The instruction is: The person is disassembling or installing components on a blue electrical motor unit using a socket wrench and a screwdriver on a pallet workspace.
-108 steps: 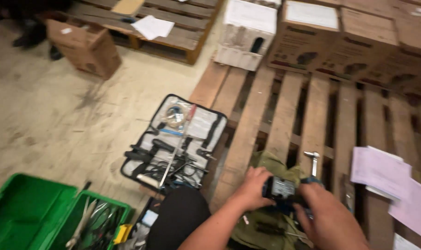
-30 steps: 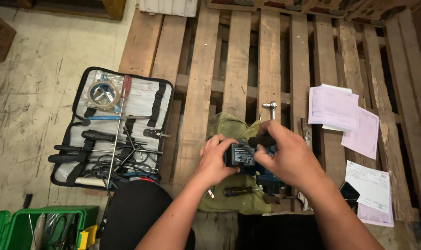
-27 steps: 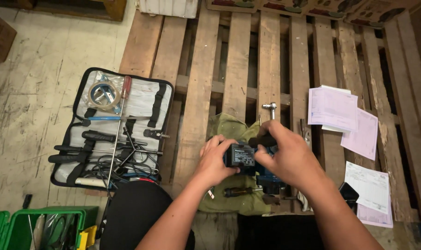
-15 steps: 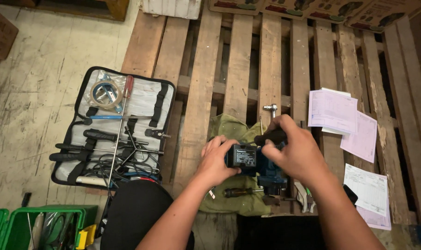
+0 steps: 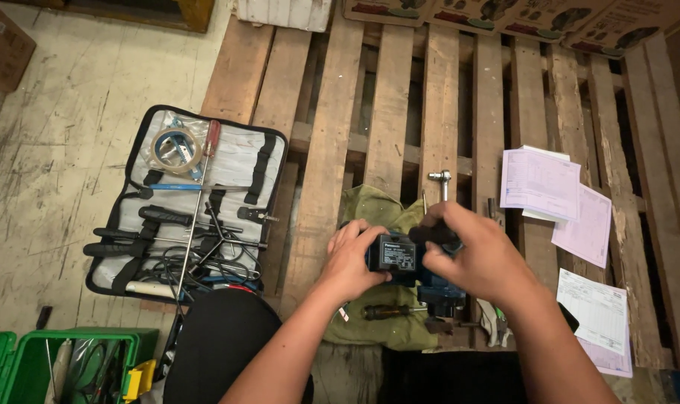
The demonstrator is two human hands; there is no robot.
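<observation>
I've got the dark blue power tool [image 5: 407, 262] over the green cloth [image 5: 377, 329] on the pallet [image 5: 332, 135]: left hand [image 5: 351, 258] clamps its body steady, right hand [image 5: 478, 258] wraps the top; open tool case [image 5: 190, 202] lies left.

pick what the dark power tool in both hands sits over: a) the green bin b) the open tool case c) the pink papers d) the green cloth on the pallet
d: both the left hand and right hand grip the power tool above the green cloth spread on the pallet; the tool case lies off to the left.
</observation>
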